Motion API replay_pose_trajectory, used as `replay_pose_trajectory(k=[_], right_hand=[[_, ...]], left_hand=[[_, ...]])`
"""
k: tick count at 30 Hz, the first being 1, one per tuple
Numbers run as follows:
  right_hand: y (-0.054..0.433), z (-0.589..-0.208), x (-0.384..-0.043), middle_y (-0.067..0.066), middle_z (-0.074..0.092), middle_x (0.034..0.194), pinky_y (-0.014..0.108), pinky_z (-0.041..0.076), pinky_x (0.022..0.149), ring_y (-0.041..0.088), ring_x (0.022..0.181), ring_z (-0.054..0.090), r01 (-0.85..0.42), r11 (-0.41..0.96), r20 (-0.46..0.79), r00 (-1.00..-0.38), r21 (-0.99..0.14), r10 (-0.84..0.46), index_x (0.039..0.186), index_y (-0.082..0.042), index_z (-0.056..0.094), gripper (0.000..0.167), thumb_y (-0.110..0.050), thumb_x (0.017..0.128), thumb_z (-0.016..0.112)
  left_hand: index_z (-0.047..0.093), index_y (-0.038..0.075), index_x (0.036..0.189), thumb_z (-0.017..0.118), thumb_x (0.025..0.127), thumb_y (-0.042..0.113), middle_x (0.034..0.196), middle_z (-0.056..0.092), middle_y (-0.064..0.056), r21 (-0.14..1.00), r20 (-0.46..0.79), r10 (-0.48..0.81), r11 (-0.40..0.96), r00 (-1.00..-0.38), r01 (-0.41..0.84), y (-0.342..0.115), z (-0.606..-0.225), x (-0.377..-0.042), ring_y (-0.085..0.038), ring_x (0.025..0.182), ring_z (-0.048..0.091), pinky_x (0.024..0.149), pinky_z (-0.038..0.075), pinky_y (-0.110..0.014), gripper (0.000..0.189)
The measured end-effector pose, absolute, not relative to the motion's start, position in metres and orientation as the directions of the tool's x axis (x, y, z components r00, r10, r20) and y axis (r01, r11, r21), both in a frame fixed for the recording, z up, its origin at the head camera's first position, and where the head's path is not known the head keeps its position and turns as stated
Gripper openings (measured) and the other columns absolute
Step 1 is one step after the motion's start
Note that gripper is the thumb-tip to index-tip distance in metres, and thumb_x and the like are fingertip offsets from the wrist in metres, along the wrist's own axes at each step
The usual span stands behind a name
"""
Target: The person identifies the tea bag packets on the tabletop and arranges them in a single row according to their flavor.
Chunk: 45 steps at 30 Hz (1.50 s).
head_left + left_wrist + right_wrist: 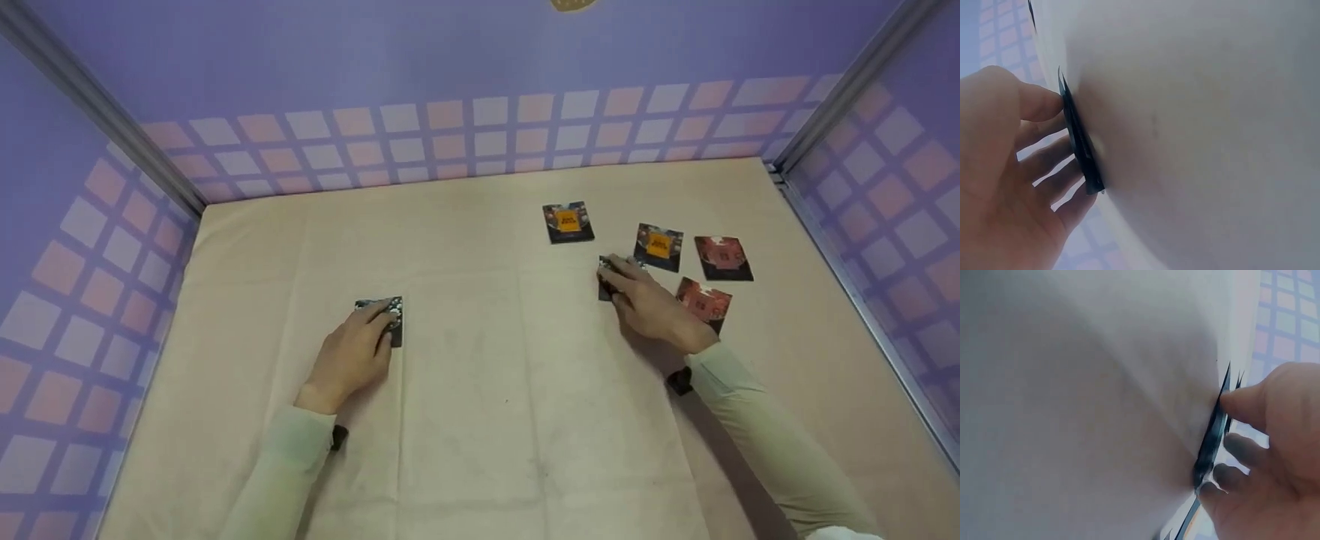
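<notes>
On the left side of the cloth, my left hand (351, 361) grips a small flat black-and-white printed packet (397, 331), its fingers over the top and the thumb along the near edge. The left wrist view shows this packet (1081, 140) edge-on as a thin dark strip between thumb and fingertips. Farther right, my right hand (654, 309) holds a similar dark packet (604, 291) low at the cloth, mostly covered by the fingers. In the right wrist view, the thumb and fingertips meet the edge-on dark packet (1212, 439).
Around my right hand lie two orange-labelled packets, one at the back (568, 223) and one just behind the fingers (658, 247). Two red packets lie to the right, one farther off (724, 259) and one partly under my wrist (706, 301). Checkered walls (450, 135) enclose the cream cloth (465, 420).
</notes>
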State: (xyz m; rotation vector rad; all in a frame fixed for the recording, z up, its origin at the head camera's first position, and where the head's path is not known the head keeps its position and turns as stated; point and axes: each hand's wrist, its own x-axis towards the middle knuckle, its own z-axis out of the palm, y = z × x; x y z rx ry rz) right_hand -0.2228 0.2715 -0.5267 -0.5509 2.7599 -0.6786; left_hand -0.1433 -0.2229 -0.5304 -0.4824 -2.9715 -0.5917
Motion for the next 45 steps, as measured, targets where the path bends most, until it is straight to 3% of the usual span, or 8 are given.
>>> replay_pose_trajectory(k=[13, 20, 31, 45], right_hand=[[0.258, -0.528, -0.216, 0.022, 0.024, 0.175, 0.062, 0.03, 0.126, 0.048, 0.162, 0.022, -0.325, 0.823, -0.135, -0.893, -0.466, -0.429, 0.163, -0.004, 0.042, 0.053, -0.009, 0.11, 0.049], [0.229, -0.526, -0.209, 0.026, 0.031, 0.171, 0.063, 0.035, 0.123, 0.053, 0.158, 0.027, -0.41, 0.793, -0.074, -0.868, -0.452, -0.491, 0.159, -0.001, 0.048, 0.051, -0.004, 0.109, 0.051], [0.177, -0.524, -0.206, 0.024, 0.035, 0.17, 0.058, 0.037, 0.124, 0.048, 0.157, 0.034, -0.435, 0.815, -0.072, -0.866, -0.384, -0.495, 0.158, -0.004, 0.051, 0.049, -0.007, 0.109, 0.053], [0.124, -0.521, -0.199, 0.021, 0.035, 0.171, 0.055, 0.036, 0.125, 0.046, 0.159, 0.033, -0.478, 0.806, -0.101, -0.836, -0.35, -0.54, 0.159, -0.008, 0.051, 0.048, -0.011, 0.111, 0.051]], left_hand=[[0.061, -0.006, 0.145, 0.061, 0.105, 0.012, 0.151, 0.058, -0.026, 0.328, 0.188, 0.304, 0.877, -0.934, 0.352, -0.225, -0.534, -0.143, -0.046, 0.14, 0.056, 0.115, 0.049, -0.059, 0.044], [0.06, -0.006, 0.145, 0.058, 0.107, 0.015, 0.152, 0.057, -0.027, 0.302, 0.165, 0.316, 0.886, -0.934, 0.353, -0.221, -0.532, -0.145, -0.047, 0.142, 0.053, 0.115, 0.048, -0.06, 0.044], [0.06, -0.007, 0.145, 0.058, 0.107, 0.015, 0.153, 0.056, -0.027, 0.288, 0.145, 0.32, 0.892, -0.936, 0.349, -0.219, -0.531, -0.148, -0.047, 0.143, 0.052, 0.115, 0.048, -0.06, 0.044], [0.06, -0.006, 0.145, 0.056, 0.107, 0.014, 0.153, 0.055, -0.026, 0.292, 0.14, 0.31, 0.894, -0.94, 0.339, -0.22, -0.532, -0.147, -0.047, 0.143, 0.052, 0.116, 0.047, -0.06, 0.043]])
